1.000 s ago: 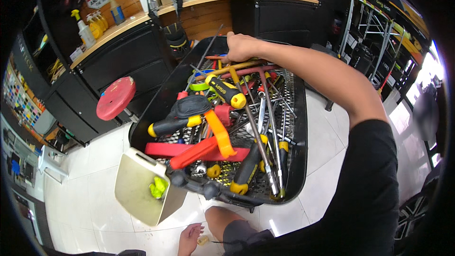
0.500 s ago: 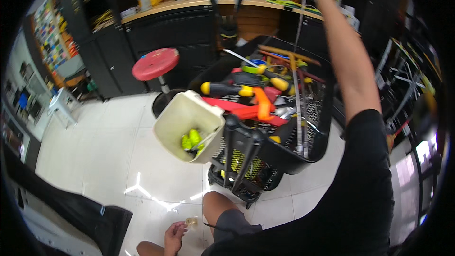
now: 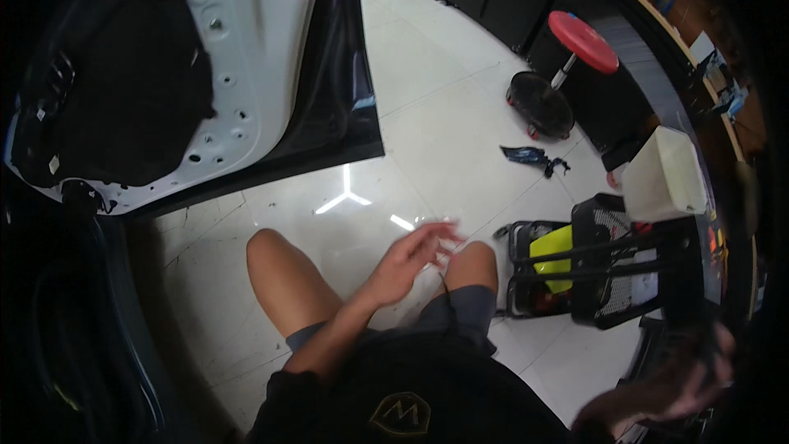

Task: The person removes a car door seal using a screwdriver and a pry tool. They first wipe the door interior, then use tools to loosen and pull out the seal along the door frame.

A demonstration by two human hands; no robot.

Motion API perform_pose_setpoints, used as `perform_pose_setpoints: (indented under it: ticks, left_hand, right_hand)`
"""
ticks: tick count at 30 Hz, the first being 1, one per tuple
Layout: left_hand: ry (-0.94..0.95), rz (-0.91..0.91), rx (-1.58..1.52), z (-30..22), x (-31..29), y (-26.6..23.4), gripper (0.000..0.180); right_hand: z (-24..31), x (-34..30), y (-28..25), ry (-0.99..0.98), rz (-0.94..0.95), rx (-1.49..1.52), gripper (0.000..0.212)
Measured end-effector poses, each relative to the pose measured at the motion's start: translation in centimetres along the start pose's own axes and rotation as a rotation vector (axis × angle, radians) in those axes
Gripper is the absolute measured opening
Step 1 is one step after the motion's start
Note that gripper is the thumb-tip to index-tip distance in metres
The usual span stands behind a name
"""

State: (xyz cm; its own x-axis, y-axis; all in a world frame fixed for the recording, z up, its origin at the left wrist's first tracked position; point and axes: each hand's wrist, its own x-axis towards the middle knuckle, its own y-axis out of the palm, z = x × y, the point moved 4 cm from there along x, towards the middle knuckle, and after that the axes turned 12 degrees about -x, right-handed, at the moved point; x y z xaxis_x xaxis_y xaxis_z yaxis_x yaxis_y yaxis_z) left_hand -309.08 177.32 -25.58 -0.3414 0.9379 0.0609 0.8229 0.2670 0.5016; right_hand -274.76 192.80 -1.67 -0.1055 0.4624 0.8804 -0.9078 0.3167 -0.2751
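My left hand [image 3: 415, 255] is raised over my right knee, its fingers stretched out and slightly apart. A faint translucent patch shows at the fingertips, too blurred to name. At the lower right, my right hand [image 3: 699, 374] is smeared by motion beside a dark shape at the picture's rim. Its fingers cannot be read. Close by stands the black tool cart [image 3: 612, 259], with a cream bin [image 3: 662, 177] at its upper end and a bright yellow-green thing [image 3: 552, 259] on its lower part.
An opened vehicle door [image 3: 263, 57], its inner panel bare, fills the upper left. A red round stool [image 3: 583, 41] with a black wheeled base stands beyond the cart. A crumpled dark piece [image 3: 530, 158] lies on the white tiled floor. Black cabinets [image 3: 509, 0] line the back.
My view has swung left and down, bringing the vehicle door in. My right arm has come down from the far workbench to the lower right. My left hand, earlier with a small clear yellowish ring, has lifted.
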Motion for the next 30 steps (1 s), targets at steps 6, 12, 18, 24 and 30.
perform_pose_setpoints:
  ticks: [6,12,18,24,30]
  left_hand:
    - [0.142,-0.260,-0.283,-2.7,3.8,-8.6,0.059]
    - [0.031,-0.378,-0.077,-0.4,7.4,-21.4,0.040]
    - [0.182,-0.137,0.495,0.7,11.4,-25.5,0.046]
    - [0.326,-0.220,0.703,-0.1,13.3,-24.3,0.038]
    - [0.365,-0.264,0.720,0.4,13.2,-24.4,0.046]
  right_hand:
    - [4.1,-22.3,18.8,0.728,0.476,0.889,0.027]
    - [8.4,-33.8,24.7,1.225,0.870,1.098,0.039]
    - [8.7,-36.4,27.9,1.242,0.930,0.984,0.041]
    - [9.2,-36.2,30.3,1.231,0.804,0.916,0.038]
    - [8.6,-35.5,30.9,1.284,0.796,0.915,0.041]
